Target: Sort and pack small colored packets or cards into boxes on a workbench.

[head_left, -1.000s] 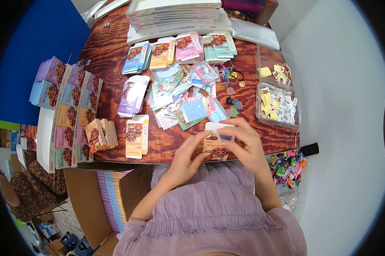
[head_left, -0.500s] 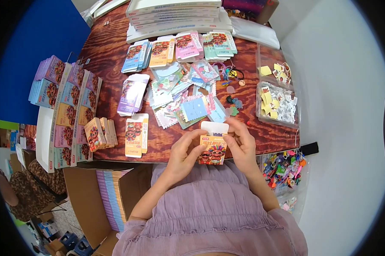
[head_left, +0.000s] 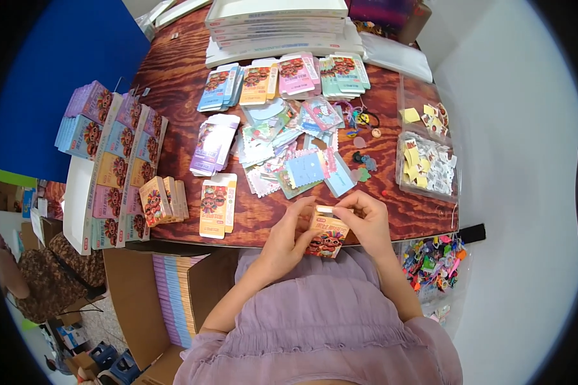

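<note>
— Left hand [head_left: 285, 239] grips small orange box [head_left: 328, 241] by its side; right hand [head_left: 368, 223] pinches its white top flap [head_left: 325, 209].
— Box's place?
— Lower centre of frame, at the table's [head_left: 255, 221] near edge. Flat orange carton [head_left: 216, 210] lies to its left.

Left hand [head_left: 282, 239] holds orange box [head_left: 328, 240]; right hand [head_left: 366, 223] at white flap [head_left: 325, 209]; card pile [head_left: 307, 169] beyond.

Lettering [head_left: 334, 226], not clearly readable, stands on the orange box [head_left: 328, 241] and white trays [head_left: 276, 25].
</note>
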The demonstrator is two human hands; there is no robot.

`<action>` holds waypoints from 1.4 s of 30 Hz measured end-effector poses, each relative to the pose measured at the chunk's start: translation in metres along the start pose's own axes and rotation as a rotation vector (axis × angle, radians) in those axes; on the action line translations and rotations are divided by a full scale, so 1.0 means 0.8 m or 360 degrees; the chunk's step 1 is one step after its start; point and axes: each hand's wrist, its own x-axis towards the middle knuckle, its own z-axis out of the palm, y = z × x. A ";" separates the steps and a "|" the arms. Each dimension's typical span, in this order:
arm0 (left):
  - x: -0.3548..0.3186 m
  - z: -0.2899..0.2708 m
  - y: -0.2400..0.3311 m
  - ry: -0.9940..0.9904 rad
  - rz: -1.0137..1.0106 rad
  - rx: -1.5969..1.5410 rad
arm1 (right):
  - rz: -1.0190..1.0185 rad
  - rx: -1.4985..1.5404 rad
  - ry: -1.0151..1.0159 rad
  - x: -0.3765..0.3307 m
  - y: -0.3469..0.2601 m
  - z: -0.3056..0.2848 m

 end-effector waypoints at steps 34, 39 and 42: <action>-0.037 -0.199 0.027 0.1671 0.0263 0.1623 | -0.0023 -0.0372 -0.0438 0.005 -0.001 0.034; -0.031 -0.116 -0.076 0.0923 -0.0189 0.1768 | -0.0067 -0.0428 -0.0547 0.011 -0.002 0.048; -0.028 -0.111 -0.086 0.0997 -0.0323 0.1755 | -0.0151 -0.0503 -0.0666 0.011 -0.013 0.054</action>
